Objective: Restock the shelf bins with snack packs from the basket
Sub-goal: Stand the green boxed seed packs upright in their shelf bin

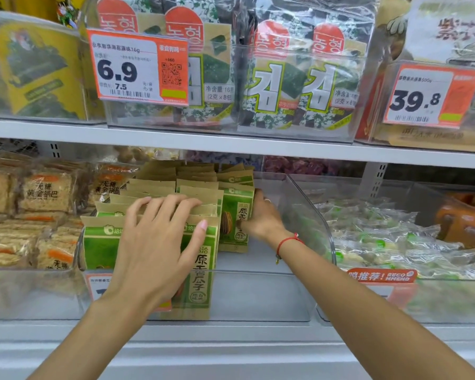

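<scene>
Both hands inside the clear bin (307, 204) on the lower shelf (231, 329), working the green-and-kraft packs (232, 215). Packs standing upright, long axis vertical, filed front to back in two rows that fill the left part of the bin; bare bin floor to the right of the right fingers.

Left hand (159, 242) laid flat across the left row (148, 193), fingers (176, 201) spread wide and resting on the pack tops, thumb down over the face of the front pack (200, 272). Nothing pinched; more a steadying press, it seems.

Right hand (261, 218) at the right edge of the right row, nearer to the open space. Fingers curled around the side of the outermost pack, tips hidden behind it, thumb on its front face; closed on that pack, though how firmly cannot be told. Red cord (287, 241) on that wrist.

Likely step: squaring the right row, pushing it leftward toward the left fingers or seating a fresh pack. Move turns on the gap lying rightward of the right fingers. Basket not in view.
</scene>
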Available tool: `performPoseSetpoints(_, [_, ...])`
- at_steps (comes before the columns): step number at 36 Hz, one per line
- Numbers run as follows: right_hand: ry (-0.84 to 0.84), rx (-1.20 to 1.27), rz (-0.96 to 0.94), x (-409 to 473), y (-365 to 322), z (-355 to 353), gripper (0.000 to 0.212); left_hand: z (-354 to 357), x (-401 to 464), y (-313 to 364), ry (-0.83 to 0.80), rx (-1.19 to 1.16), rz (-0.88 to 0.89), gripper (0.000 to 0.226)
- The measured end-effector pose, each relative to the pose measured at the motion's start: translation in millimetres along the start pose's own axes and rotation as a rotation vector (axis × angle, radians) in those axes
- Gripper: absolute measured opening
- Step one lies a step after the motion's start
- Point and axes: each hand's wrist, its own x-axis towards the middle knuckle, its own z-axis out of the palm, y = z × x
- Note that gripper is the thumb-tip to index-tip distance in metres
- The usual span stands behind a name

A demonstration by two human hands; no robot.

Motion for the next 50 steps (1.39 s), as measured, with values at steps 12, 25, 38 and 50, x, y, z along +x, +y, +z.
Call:
performPoseSetpoints(12, [-0.004, 0.127, 0.014, -2.8, 10.0, -7.9, 0.073, -4.8, 79.8, 47.2, -0.266, 0.145, 0.141, 0.04])
performPoseSetpoints(25, [-0.031, 0.238, 0.023, 17.3, 22.5, 4.0, 0.089, 75.4, 153.2, 40.6, -0.758, 0.184, -0.12, 0.091])
performPoseSetpoints(38, [-0.1, 0.537, 0.113, 25.6, 22.0, 6.8, 0.106, 80.9, 153.0, 24.1, -0.714, 0.01, 0.088, 0.091])
performPoseSetpoints(50, [-0.06, 0.138, 0.023, 13.2, 20.1, 4.1, 0.078, 78.1, 147.7, 22.8, -0.603, 0.253, 0.063, 0.09])
